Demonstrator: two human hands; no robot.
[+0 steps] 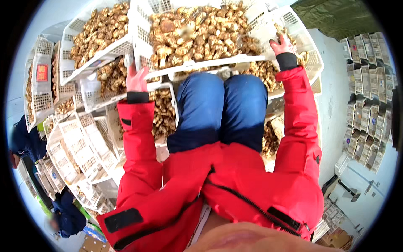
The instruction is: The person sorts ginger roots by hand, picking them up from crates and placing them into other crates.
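Red jacket with black zips (235,168) is seen nearest. White perforated plastic crate (197,66), heaped with brown knobbly mushrooms (205,37), is set far centre, flanked by left hand (137,80) and right hand (283,46), seemingly for balanced support; whether walls are gripped can't be told.

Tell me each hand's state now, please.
Left hand: thumb spread, by a white perforated plastic crate; grip cannot be told.
Right hand: thumb apart, near knobbly brown mushrooms; grip unclear.
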